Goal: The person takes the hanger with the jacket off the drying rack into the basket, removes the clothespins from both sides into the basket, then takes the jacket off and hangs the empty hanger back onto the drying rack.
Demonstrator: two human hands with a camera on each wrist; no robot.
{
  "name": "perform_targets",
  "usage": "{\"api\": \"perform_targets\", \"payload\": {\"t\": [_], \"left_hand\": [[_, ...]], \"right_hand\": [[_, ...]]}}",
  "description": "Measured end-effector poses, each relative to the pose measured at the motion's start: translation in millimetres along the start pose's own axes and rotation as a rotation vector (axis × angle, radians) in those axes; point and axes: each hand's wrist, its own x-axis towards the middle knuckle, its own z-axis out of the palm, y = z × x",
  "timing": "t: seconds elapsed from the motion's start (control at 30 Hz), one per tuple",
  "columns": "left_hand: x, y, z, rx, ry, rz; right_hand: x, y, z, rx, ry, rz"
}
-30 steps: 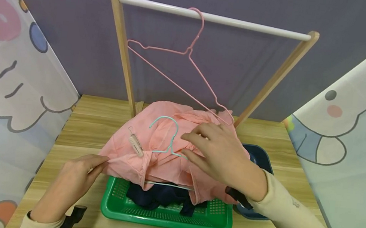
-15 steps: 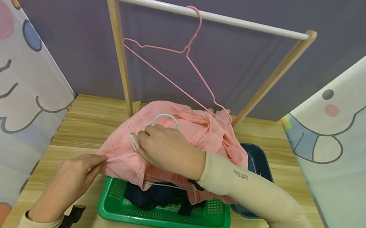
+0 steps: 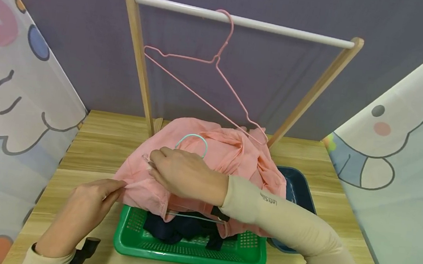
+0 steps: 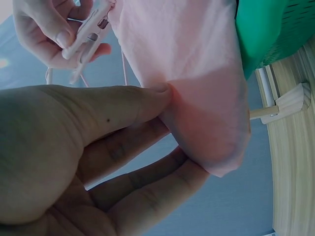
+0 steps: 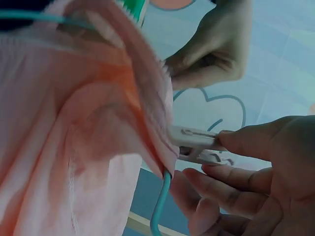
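Note:
A pink garment (image 3: 240, 152) with a turquoise hanger (image 3: 195, 136) inside it drapes over the basket. My left hand (image 3: 87, 205) pinches its left edge between thumb and fingers; the left wrist view shows the cloth (image 4: 197, 73) hanging from that pinch. Over the garment's upper left, my right hand (image 3: 187, 173) holds a whitish clothespin (image 5: 194, 142) by its handles, thumb on one side and fingers on the other. The clothespin's nose meets the cloth edge beside the turquoise hanger wire (image 5: 160, 206). From above, the right hand covers most of the clothespin and the hanger's neck.
A green basket (image 3: 189, 258) holds dark navy cloth (image 3: 184, 229) under the garment. Behind stands a wooden rack with a white rail (image 3: 286, 29), a pink hanger (image 3: 220, 59) hooked on it. A dark blue tray (image 3: 299, 190) sits at right, partly covered. Printed curtains flank the table.
My right hand has come left from the garment's right side and taken hold of the clothespin, which has tipped slightly left. The left hand keeps its pinch in place.

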Motion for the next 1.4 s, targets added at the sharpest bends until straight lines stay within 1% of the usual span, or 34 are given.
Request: {"api": "perform_targets", "payload": {"t": [0.17,0.3,0.4,0.5,0.6,0.67,0.83,0.93,1.07,1.17,1.3,1.4], "left_hand": [[0.4,1.0,-0.3,-0.002,0.007,0.007],[0.4,1.3,-0.4,-0.002,0.008,0.007],[0.6,1.2,-0.3,-0.005,0.007,0.009],[0.1,0.7,-0.1,-0.005,0.013,0.018],[-0.5,0.2,0.1,-0.002,0.024,0.029],[-1.2,-0.1,0.0,0.0,0.03,0.032],[-2.7,-0.3,-0.8,0.001,0.031,0.029],[-2.9,0.2,-1.7,0.002,0.026,0.027],[-2.4,0.4,-2.3,0.003,0.023,0.033],[-2.2,0.5,-2.5,0.003,0.023,0.035],[-2.3,0.8,-2.6,0.005,0.018,0.033],[-2.4,1.0,-2.4,0.007,0.016,0.03]], "right_hand": [[-5.8,-3.3,-0.2,0.048,0.042,-0.045],[-10.6,-5.8,-0.7,0.061,0.076,-0.067],[-16.6,-6.2,-4.9,0.068,0.116,-0.088],[-24.6,-4.5,-10.9,0.109,0.149,-0.089],[-33.0,0.4,-16.5,0.175,0.175,-0.08],[-38.3,5.3,-18.3,0.23,0.214,-0.09],[-49.6,17.9,-19.5,0.4,0.331,-0.182],[-56.6,23.8,-19.8,0.487,0.371,-0.204],[-67.1,29.9,-24.0,0.589,0.397,-0.181],[-76.7,34.8,-29.6,0.614,0.405,-0.14],[-95.9,44.8,-35.5,0.566,0.426,-0.082],[-114.9,55.6,-35.0,0.519,0.466,-0.043]]}}
